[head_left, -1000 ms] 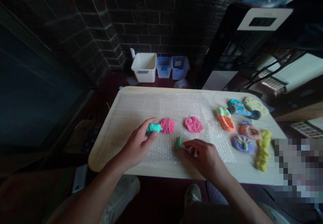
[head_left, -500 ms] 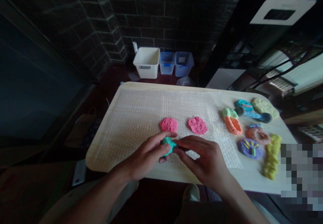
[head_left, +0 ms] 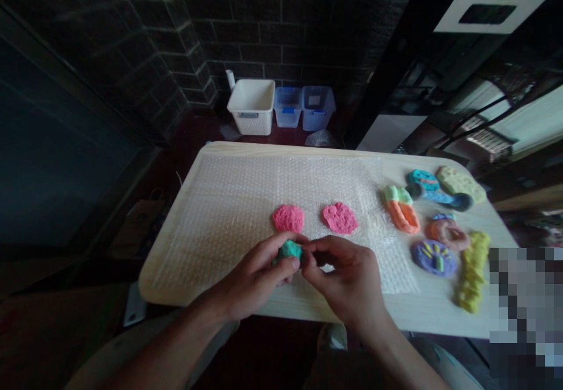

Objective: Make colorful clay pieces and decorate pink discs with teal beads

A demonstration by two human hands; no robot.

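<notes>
A green lump of modelling clay rests in my left hand, gripped between the thumb and curled fingers. My right hand meets it from the right, thumb and forefinger pinched together at the clay's edge. The fingertips hide exactly how much clay lies between them. Just beyond my hands, two flattened pink clay pieces lie side by side on bubble wrap; the right pink piece has a small raised curl.
On the table's right side lie several clay shapes: an orange-and-green loop, a purple disc, a wavy yellow strip and a blue-grey bar. Behind the table stand a white bin and two bluish plastic bins.
My right fingers have closed in tighter against the green clay, and the lump shows less between my hands. The whole view has shifted slightly.
</notes>
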